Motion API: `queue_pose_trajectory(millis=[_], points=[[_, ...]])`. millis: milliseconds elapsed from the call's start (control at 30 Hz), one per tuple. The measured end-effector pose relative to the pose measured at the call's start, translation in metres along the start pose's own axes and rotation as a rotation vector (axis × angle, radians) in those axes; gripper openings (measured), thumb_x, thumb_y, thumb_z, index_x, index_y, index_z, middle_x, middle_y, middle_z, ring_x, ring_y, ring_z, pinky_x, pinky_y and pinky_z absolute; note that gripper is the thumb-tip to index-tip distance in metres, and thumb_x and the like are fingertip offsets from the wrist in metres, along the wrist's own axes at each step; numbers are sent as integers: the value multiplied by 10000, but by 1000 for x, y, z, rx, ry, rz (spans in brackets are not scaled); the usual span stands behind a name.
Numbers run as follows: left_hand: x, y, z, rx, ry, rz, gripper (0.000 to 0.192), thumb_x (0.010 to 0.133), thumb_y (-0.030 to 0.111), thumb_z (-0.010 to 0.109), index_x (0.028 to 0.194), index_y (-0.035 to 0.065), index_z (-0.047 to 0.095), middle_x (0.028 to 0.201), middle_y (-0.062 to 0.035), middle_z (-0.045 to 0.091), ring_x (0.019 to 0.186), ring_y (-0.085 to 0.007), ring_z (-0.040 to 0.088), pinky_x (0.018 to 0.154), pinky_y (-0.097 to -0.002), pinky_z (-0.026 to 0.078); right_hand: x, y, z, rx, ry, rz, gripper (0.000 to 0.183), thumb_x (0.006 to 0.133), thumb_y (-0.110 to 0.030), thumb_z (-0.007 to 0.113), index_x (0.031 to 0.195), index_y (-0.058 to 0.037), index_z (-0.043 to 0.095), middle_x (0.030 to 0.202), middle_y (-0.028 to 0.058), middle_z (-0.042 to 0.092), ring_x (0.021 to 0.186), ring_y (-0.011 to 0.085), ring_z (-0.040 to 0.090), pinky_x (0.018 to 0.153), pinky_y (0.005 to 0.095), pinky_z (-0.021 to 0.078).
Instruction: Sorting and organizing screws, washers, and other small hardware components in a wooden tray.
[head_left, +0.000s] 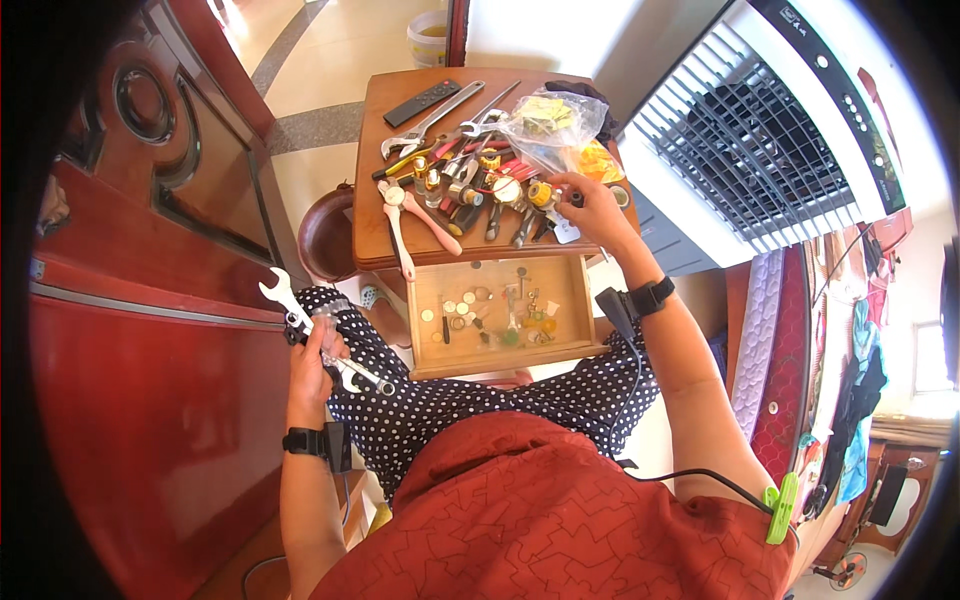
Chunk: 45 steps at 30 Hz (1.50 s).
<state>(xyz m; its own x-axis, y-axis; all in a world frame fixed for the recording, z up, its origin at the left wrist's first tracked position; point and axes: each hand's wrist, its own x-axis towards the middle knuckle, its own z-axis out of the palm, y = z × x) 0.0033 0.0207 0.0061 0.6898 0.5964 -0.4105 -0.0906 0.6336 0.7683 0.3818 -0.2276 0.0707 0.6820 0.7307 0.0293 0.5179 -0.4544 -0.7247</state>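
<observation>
My left hand (319, 360) is closed around a bundle of metal wrenches (289, 300), held over my left thigh beside the red cabinet door. On the wooden cabinet top, my right hand (592, 210) touches the pile near a yellow-handled brass valve (541, 195); whether the fingers grip it is not clear. Pliers, fittings and other tools lie heaped left of that hand. A large adjustable wrench (435, 120) lies behind them, and pink-handled pliers (427, 217) sit at the front left. Beyond my right hand is a clear plastic bag (559, 124) with yellow contents.
Below the top, an open drawer (502, 364) holds coins and small parts. A remote control (421, 103) lies at the back left. A brown bowl (326, 232) stands left of the cabinet, an air cooler (750, 135) to the right. A cable runs from my right wristband.
</observation>
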Motion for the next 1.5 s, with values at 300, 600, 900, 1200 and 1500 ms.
queue_pose_trajectory(millis=[300, 600, 900, 1200, 1500], points=[[6, -3, -6, -23, -19, -6, 158, 915, 221, 593, 901, 73, 539, 640, 45, 386, 536, -82, 369, 553, -277, 376, -43, -57, 25, -74, 82, -149, 281, 788, -44, 599, 1066, -72, 617, 844, 73, 611, 748, 214, 603, 673, 329, 479], [10, -3, -2, 16, -13, -28, 178, 910, 216, 597, 927, 43, 562, 672, 9, 468, 554, -104, 421, 558, -292, 410, -66, -16, 206, -537, -683, -405, 280, 778, -102, 588, 1056, -72, 592, 1032, 136, 577, 856, 321, 642, 717, 438, 501], [9, -2, -4, 34, 29, -25, 207, 897, 236, 619, 927, 36, 578, 737, -2, 511, 566, -108, 443, 541, -294, 405, -64, 0, 241, -678, -708, -525, 215, 767, -106, 585, 956, -11, 624, 1040, 145, 577, 748, 291, 663, 581, 379, 528], [10, -6, -7, -28, 6, 0, 163, 888, 206, 633, 925, 67, 557, 687, 10, 473, 545, -100, 429, 521, -278, 393, -52, -38, 146, -225, -909, -14, 183, 787, -97, 606, 946, -10, 588, 990, 149, 606, 847, 290, 635, 704, 366, 502], [4, -2, -3, 21, -1, 5, 171, 907, 229, 606, 858, 84, 529, 616, 52, 367, 532, -80, 382, 549, -268, 380, -44, -34, -25, 330, -314, 233, 169, 833, -150, 617, 950, -30, 595, 773, -11, 614, 701, 65, 588, 585, 214, 459]])
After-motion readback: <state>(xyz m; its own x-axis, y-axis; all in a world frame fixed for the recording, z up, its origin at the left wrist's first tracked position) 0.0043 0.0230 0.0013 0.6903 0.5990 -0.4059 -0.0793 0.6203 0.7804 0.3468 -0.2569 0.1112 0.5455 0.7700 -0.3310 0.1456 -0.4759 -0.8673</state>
